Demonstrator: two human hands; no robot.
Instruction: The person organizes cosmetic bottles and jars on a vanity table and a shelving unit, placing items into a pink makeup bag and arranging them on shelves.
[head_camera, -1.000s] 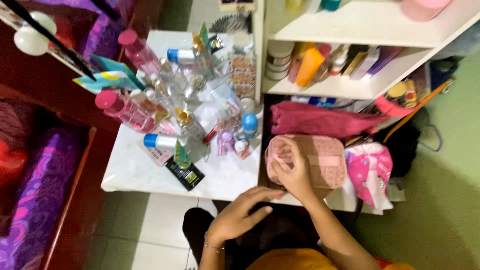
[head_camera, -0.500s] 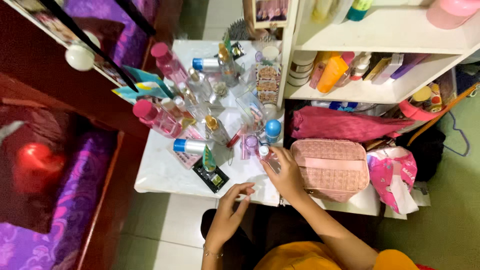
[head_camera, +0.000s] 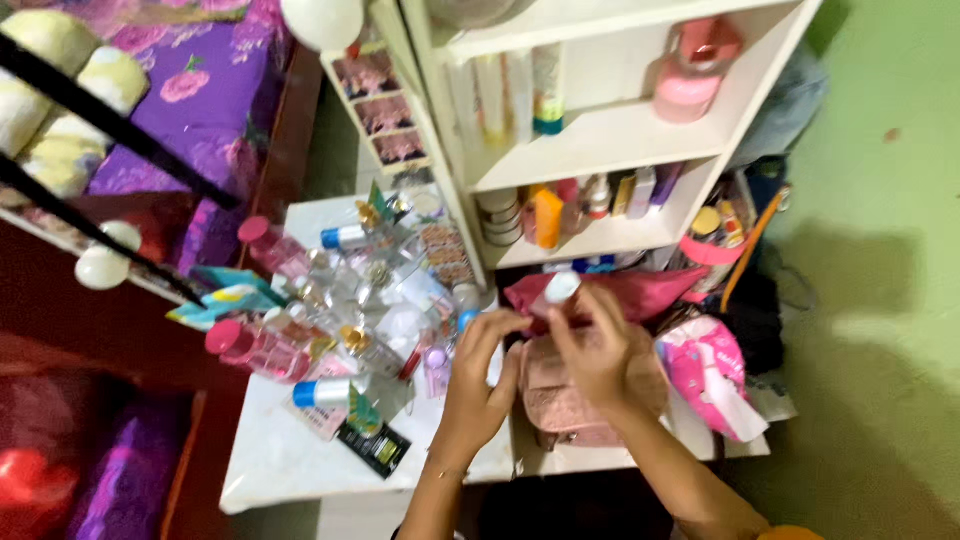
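Toward the tabletop's (head_camera: 290, 460) left edge we see pink-capped bottles (head_camera: 250, 345) among clear ones. Near its right edge, above the pink bag (head_camera: 560, 400), our left hand (head_camera: 480, 375) curls its fingers under a small white-capped tube (head_camera: 556, 291). Our right hand (head_camera: 598, 345) pinches that tube from the other side. Beyond it stands the white shelf (head_camera: 600, 140).

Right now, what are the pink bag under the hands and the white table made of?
Pink rectangular bag: looks like soft textured fabric or faux leather, matte; blur leaves it open. White table: hard, smooth, slightly glossy top, perhaps stone or laminate, going by the faint sheen.
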